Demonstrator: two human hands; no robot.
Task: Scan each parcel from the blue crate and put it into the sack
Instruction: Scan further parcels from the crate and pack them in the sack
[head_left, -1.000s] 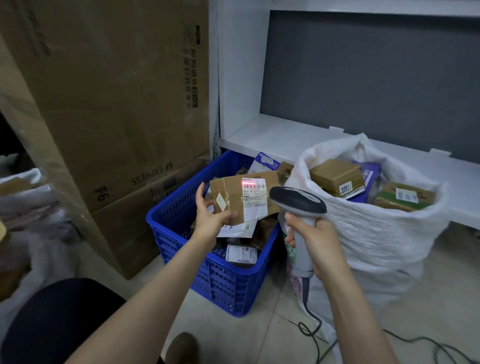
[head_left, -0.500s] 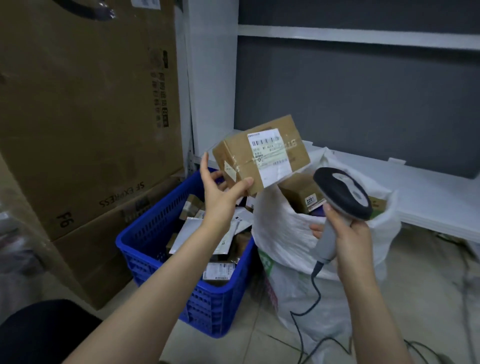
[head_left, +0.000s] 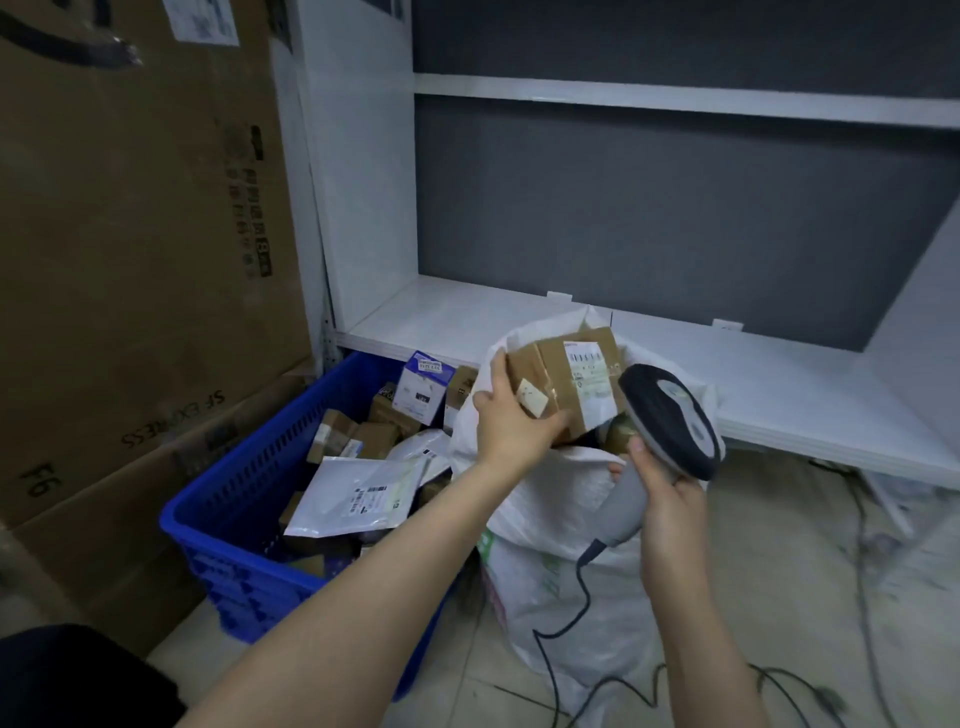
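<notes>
parcel (head_left: 566, 382) gripped by left hand (head_left: 511, 423)

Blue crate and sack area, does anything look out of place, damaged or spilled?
Nothing looks damaged or spilled. Parcels in the blue crate lie jumbled, a white mailer slanting across them. The scanner cable loops loose over the floor by the sack.

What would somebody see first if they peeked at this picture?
Most likely the brown box, which the left hand holds right over the mouth of the white sack in the middle. Beside it, the right hand grips a grey and black scanner. To the left stands a blue crate full of more parcels.
</notes>
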